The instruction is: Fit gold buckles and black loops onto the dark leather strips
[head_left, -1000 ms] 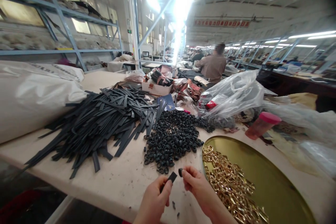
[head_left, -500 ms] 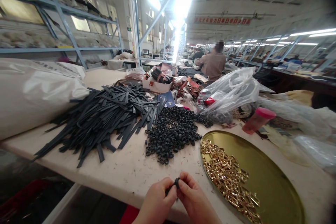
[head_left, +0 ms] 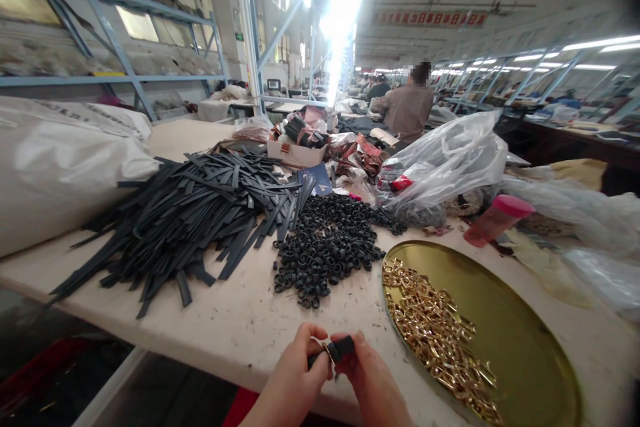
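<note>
Low over the table's front edge, my left hand (head_left: 293, 377) and my right hand (head_left: 375, 377) meet around a short black strap (head_left: 343, 347). A small gold buckle (head_left: 329, 351) shows on the strap between them. My left fingers pinch the strap on the buckle's left side; my right thumb and fingers grip the folded end. Part of the strap is hidden in my left fingers. Beyond my hands lies a heap of small black loops (head_left: 330, 247). To the right, many gold buckles (head_left: 425, 320) lie on an oval gold tray (head_left: 510, 327).
Long black strips (head_left: 190, 213) are heaped at the left, beside a large white sack (head_left: 65, 167). Behind are a box (head_left: 295, 153), a clear plastic bag (head_left: 445, 160) and a pink-lidded jar (head_left: 497, 220). A person (head_left: 407, 107) is farther back.
Between my hands, more of the strap and the gold buckle have come into sight. My right hand has turned and moved slightly right. The whole view has shifted a little.
</note>
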{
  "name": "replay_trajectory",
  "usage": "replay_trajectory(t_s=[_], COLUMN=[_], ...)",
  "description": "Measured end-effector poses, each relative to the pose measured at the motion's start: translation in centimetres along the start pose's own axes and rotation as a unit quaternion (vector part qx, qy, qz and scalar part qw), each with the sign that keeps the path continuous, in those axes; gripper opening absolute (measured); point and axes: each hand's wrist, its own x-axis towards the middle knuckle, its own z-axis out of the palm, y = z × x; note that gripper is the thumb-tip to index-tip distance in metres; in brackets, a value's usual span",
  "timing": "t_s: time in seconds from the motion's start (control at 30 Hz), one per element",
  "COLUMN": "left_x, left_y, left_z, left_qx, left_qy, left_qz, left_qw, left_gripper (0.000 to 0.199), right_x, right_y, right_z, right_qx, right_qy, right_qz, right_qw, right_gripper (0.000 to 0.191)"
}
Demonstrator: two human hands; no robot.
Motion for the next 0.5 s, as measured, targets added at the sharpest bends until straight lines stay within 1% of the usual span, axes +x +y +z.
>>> replay_trajectory(t_s=[0.07, 0.13, 0.23, 0.33, 0.4, 0.43, 0.5], left_x=[0.2, 0.4, 0.7, 0.9, 1.0, 1.0, 0.9], left_y=[-0.3, -0.4, -0.4, -0.4, -0.4, -0.5, -0.4], left_z=[-0.2, -0.5, -0.8, -1.2, -1.3, -1.3, -1.2], left_qx=[0.02, 0.04, 0.098, 0.159, 0.169, 0.158, 0.098], left_qy=[0.003, 0.004, 0.007, 0.008, 0.011, 0.009, -0.005], left_qz=[-0.001, 0.0, -0.011, -0.027, -0.028, -0.028, -0.033], left_qw=[1.0, 0.999, 0.995, 0.987, 0.985, 0.987, 0.995], left_gripper=[0.013, 0.011, 0.009, 0.012, 0.012, 0.012, 0.014], right_x=[0.1, 0.3, 0.5, 0.5, 0.5, 0.5, 0.6], right_y=[-0.2, -0.2, 0.2, 0.7, 0.6, 0.4, -0.2], right_z=[-0.1, -0.2, -0.4, -0.7, -0.8, -0.8, -0.8], right_qx=[0.046, 0.063, 0.053, 0.06, 0.059, 0.049, 0.01], right_qy=[0.007, -0.004, -0.043, -0.079, -0.082, -0.085, -0.086], right_qz=[0.029, 0.06, 0.112, 0.158, 0.169, 0.163, 0.124], right_qw=[0.998, 0.996, 0.991, 0.982, 0.98, 0.982, 0.988], right_gripper=[0.039, 0.035, 0.038, 0.034, 0.032, 0.032, 0.035])
